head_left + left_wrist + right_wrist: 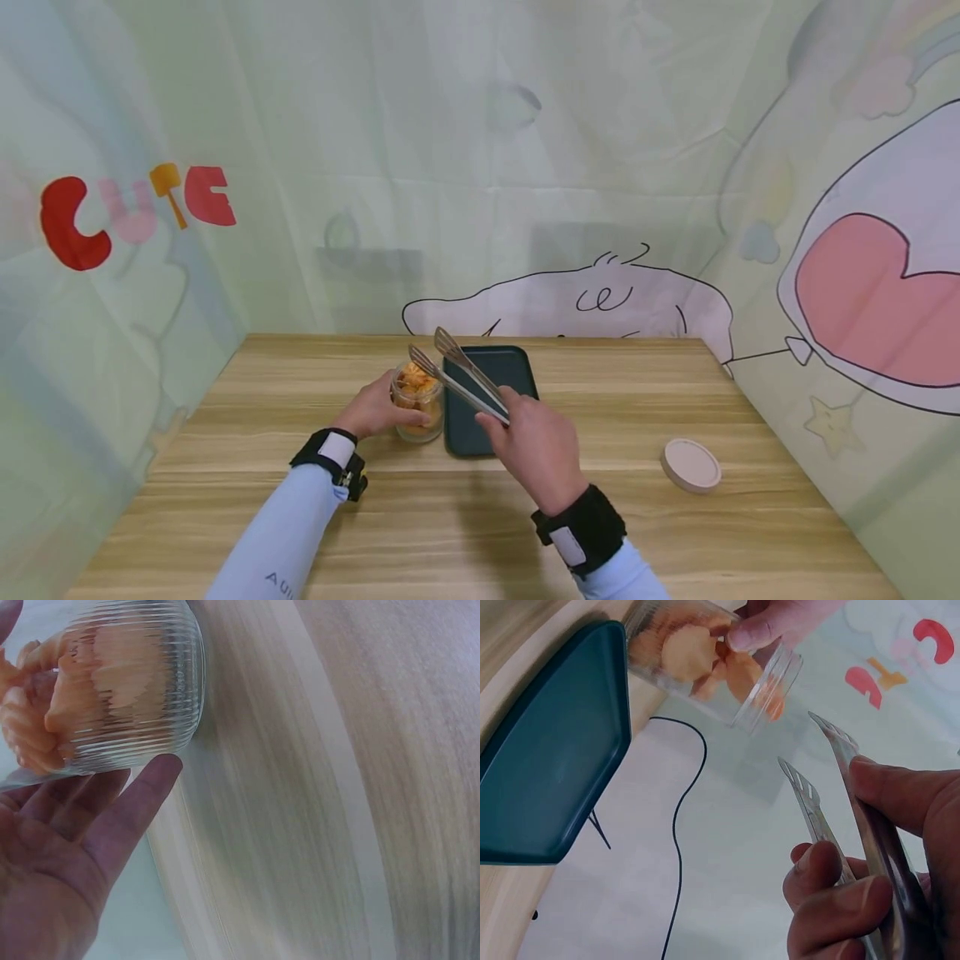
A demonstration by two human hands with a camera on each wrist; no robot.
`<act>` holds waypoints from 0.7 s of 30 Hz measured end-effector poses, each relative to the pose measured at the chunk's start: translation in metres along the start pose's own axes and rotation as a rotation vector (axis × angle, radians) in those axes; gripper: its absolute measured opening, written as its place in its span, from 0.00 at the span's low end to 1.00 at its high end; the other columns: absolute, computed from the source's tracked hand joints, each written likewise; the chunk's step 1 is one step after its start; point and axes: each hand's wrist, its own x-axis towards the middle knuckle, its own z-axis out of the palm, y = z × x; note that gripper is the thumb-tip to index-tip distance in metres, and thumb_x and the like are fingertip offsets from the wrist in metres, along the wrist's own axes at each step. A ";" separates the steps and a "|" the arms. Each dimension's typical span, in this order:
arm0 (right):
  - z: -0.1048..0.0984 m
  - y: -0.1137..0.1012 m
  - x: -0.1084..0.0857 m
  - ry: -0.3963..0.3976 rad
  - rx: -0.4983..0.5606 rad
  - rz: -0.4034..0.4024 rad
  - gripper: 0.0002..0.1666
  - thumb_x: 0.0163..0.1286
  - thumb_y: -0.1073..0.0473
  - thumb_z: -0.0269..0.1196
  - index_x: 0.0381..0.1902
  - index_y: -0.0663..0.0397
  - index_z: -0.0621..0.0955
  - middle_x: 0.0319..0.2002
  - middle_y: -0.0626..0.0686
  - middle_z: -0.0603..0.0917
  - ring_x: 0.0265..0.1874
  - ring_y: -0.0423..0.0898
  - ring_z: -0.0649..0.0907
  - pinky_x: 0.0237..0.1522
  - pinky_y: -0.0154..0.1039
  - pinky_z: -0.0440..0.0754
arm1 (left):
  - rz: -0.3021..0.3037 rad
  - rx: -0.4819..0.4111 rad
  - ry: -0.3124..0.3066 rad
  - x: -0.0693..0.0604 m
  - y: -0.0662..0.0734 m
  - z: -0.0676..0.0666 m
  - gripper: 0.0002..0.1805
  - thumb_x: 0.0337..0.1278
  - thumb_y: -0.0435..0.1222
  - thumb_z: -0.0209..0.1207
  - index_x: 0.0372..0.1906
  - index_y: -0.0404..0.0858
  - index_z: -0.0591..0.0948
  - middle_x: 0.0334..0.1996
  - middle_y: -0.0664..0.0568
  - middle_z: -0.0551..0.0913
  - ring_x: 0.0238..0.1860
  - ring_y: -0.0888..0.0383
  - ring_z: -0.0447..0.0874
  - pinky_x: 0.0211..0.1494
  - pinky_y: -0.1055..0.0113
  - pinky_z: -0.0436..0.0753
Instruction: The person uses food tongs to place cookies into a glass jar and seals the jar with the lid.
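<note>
A ribbed glass jar point(422, 417) full of orange, wavy-edged chips point(688, 654) stands on the table, its top uncovered. My left hand point(378, 407) grips the jar from the left, thumb across its front and fingers around the far side. In my right hand point(542, 446) are metal tongs point(471, 379), whose slotted tips are spread apart with nothing between them. The tips hover over the tray's left part, near the jar's mouth. Just right of the jar lies a dark teal tray point(495, 367); its visible surface is bare.
A round pale pink lid point(691, 465) lies on the right side of the wooden table point(615, 400). Printed fabric curtains point(480, 167) enclose the table at the back and both sides.
</note>
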 end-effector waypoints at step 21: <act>-0.001 -0.001 0.007 0.015 -0.178 -0.048 0.24 0.63 0.42 0.70 0.48 0.53 0.84 0.18 0.45 0.72 0.10 0.40 0.66 0.10 0.33 0.60 | 0.016 -0.021 -0.007 -0.001 0.001 -0.001 0.54 0.43 0.50 0.77 0.72 0.34 0.61 0.65 0.38 0.72 0.64 0.42 0.71 0.66 0.43 0.68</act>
